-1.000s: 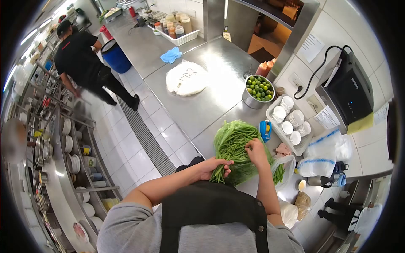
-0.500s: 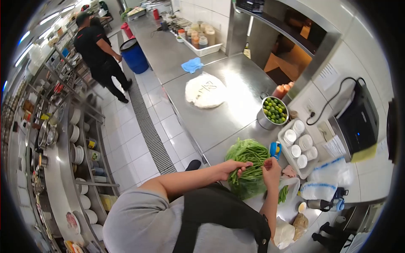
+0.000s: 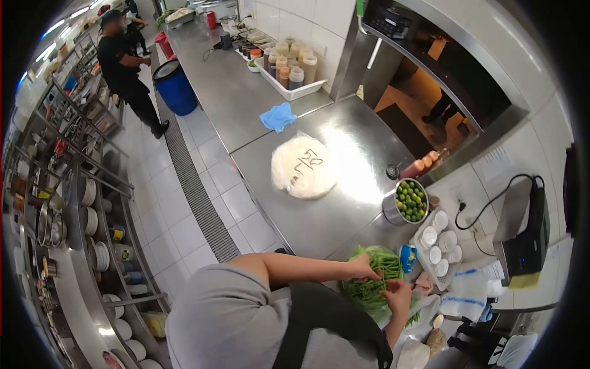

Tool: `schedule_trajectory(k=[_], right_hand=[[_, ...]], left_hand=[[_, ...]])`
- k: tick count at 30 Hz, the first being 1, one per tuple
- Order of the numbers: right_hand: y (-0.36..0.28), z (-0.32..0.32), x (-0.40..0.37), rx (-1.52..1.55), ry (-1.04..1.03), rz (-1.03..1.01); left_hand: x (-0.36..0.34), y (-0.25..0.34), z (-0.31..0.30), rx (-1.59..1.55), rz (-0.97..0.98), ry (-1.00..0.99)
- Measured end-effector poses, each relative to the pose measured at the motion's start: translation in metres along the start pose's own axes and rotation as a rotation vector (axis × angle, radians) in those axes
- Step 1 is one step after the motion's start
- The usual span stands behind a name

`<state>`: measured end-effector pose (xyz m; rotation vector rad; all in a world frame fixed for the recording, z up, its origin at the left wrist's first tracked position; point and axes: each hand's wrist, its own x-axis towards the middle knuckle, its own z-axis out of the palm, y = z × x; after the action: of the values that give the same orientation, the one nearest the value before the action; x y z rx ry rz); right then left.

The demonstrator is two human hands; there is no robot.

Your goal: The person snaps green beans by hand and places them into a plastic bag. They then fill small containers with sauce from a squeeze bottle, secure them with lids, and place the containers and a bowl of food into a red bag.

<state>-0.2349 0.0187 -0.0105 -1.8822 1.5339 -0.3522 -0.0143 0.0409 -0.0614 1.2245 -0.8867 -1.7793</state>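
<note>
A heap of green beans [image 3: 386, 261], long and thin, lies in a clear plastic bag [image 3: 364, 295] on the steel counter in front of me. Over the heap, my left hand [image 3: 364, 269] is closed, its fingertips pinching at a bean. My right hand [image 3: 397, 296] is close beside it at the bag's near side, thumb and fingers pinched together on what looks like a bean too; the fingertips are small in view. More cut green pieces [image 3: 413, 318] show beyond my right wrist, partly hidden by it.
A blue dispenser [image 3: 407, 258], a pot of limes [image 3: 410, 203] and a basket of white lidded cups [image 3: 440, 249] stand beyond the beans. A marked plastic-wrapped white bundle [image 3: 304, 166] and a blue cloth [image 3: 278, 117] lie leftward. A co-worker [image 3: 123, 71] stands in the aisle.
The view has shifted, so the counter items sit lower. My hands have come closer together over the beans. The co-worker in the aisle has turned and moved farther off.
</note>
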Motion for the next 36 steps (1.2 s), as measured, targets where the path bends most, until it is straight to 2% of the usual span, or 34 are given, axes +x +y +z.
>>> schedule_trajectory(k=[2,5,6,8,10,12,14,15,17,19,20,24,26,29,33,36], right_hand=[[0.006,-0.001,0.003,0.002,-0.003,0.05],[-0.022,-0.009,-0.005,0.028,0.232,0.134],[-0.025,-0.006,-0.005,-0.031,0.322,0.079],[-0.028,-0.006,-0.011,-0.175,0.511,0.021],[-0.032,-0.001,-0.014,-0.203,0.511,0.055],[-0.048,-0.001,-0.018,-0.053,0.424,0.171],[-0.05,0.004,-0.021,0.106,0.408,0.151],[-0.039,0.009,-0.022,0.252,0.412,0.077],[-0.041,-0.002,-0.028,0.29,0.322,0.031],[-0.031,0.0,-0.027,0.41,0.246,0.017],[-0.027,-0.002,-0.029,0.364,0.227,0.016],[0.003,0.019,-0.024,0.45,0.232,-0.024],[0.022,0.032,-0.021,0.506,0.147,-0.007],[0.031,0.041,-0.02,0.614,0.22,-0.074],[0.026,0.012,-0.025,0.807,0.202,0.082],[0.044,0.001,-0.013,0.643,0.186,-0.018]], left_hand=[[0.012,-0.002,-0.007,0.029,-0.012,-0.054],[-0.002,0.031,-0.005,0.053,0.006,-0.007],[-0.001,0.032,-0.001,0.031,0.079,-0.003],[0.01,0.028,0.009,-0.041,-0.004,-0.038],[0.021,0.021,0.023,-0.022,-0.099,-0.058],[0.032,0.011,0.034,0.055,-0.133,-0.074],[0.045,-0.002,0.038,0.045,-0.111,-0.099],[0.048,-0.01,0.042,0.011,-0.106,-0.103],[0.038,0.023,0.041,0.064,-0.172,-0.145],[0.039,0.03,0.047,-0.014,-0.097,-0.085],[0.038,0.031,0.048,-0.053,-0.063,-0.048],[0.028,0.037,0.054,0.056,-0.14,-0.016],[0.034,0.014,0.049,0.039,-0.158,0.004],[0.038,-0.007,0.049,0.032,-0.158,0.007],[0.032,-0.01,0.056,0.015,-0.119,-0.017],[0.024,-0.005,0.061,0.108,-0.087,-0.03]])
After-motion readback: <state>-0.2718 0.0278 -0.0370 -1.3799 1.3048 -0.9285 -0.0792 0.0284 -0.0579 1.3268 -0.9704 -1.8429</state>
